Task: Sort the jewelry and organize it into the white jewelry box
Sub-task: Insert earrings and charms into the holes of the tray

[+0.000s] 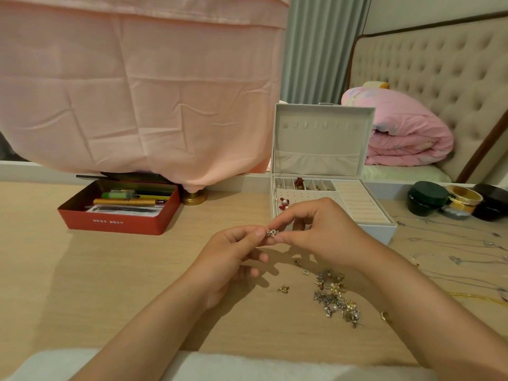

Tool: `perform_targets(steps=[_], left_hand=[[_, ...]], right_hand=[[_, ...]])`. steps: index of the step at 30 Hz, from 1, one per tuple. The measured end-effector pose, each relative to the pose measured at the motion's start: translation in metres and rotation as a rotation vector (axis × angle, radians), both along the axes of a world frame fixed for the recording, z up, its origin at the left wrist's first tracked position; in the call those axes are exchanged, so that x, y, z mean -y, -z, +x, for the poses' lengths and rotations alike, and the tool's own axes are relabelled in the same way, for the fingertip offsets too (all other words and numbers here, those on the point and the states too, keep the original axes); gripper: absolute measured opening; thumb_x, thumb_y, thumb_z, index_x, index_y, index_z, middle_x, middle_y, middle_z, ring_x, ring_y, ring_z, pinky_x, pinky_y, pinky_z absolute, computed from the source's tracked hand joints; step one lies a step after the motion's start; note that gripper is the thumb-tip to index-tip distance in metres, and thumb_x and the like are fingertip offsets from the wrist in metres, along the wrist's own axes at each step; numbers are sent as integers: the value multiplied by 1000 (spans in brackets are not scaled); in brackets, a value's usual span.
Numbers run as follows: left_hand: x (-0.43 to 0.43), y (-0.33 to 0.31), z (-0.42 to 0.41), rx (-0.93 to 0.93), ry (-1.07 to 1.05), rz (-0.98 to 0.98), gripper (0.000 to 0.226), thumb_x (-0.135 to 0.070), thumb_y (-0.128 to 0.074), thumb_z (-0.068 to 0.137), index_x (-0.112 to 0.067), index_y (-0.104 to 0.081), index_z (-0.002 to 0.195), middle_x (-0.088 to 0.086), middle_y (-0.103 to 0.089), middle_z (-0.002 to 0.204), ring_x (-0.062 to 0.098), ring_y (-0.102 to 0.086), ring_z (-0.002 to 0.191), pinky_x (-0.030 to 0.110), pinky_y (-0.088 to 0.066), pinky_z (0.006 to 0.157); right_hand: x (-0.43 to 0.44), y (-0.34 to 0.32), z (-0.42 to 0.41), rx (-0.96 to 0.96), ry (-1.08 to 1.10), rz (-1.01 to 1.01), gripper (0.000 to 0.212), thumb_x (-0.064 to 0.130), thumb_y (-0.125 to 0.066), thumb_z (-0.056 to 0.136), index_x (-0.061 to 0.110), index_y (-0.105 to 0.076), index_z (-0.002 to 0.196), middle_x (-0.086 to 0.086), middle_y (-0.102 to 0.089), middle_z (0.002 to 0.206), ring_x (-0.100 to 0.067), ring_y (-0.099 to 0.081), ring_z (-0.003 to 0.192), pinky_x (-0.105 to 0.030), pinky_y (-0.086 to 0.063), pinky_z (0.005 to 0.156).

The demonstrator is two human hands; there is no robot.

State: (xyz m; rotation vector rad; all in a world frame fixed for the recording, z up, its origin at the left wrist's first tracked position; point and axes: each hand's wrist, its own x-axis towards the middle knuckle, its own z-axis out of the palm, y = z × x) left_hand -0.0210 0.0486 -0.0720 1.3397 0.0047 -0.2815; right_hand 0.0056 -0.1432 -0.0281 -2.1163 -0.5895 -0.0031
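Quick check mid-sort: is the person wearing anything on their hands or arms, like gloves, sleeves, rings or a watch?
No. The left hand and right hand are ungloved, with no rings visible and short plain nails. The left forearm and right forearm are bare to the frame edge: no sleeves, watch or bracelet show.

Open passage: bare light-wood tabletop (110,270) at left. Obstacles: red rectangular tin of pens (110,222) at rear left; open white jewelry box (380,233) at rear centre; loose heap of small metal jewelry (335,296) at right.
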Motion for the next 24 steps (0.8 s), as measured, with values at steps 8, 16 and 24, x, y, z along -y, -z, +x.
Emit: perform_targets(steps=[8, 16, 24], left_hand=[[9, -16, 6, 96, 53, 1, 25, -17, -57, 99, -18, -71, 120, 5, -74, 111, 14, -65, 78, 22, -48, 51], [37, -40, 36, 194, 36, 79, 15, -20, -63, 95, -11, -72, 104, -2, -72, 87, 9, -58, 64, 19, -40, 47], [69, -48, 64, 427, -16, 311, 12, -20, -61, 98, -11, -69, 94, -6, -69, 81, 10, -60, 61, 20, -42, 47]], right_hand=[[8, -11, 2, -61, 39, 166, 18, 13, -86, 78, 28, -81, 87, 8, -73, 76, -11, -51, 59, -24, -46, 55], [29, -27, 11, -18, 106, 248, 19, 4, -78, 85, 20, -80, 96, 9, -72, 64, -4, -53, 52, -18, -45, 51], [52, -33, 28, -36, 287, 317, 16, 9, -80, 84, 8, -80, 100, 11, -65, 53, -4, -47, 42, -11, -35, 42]])
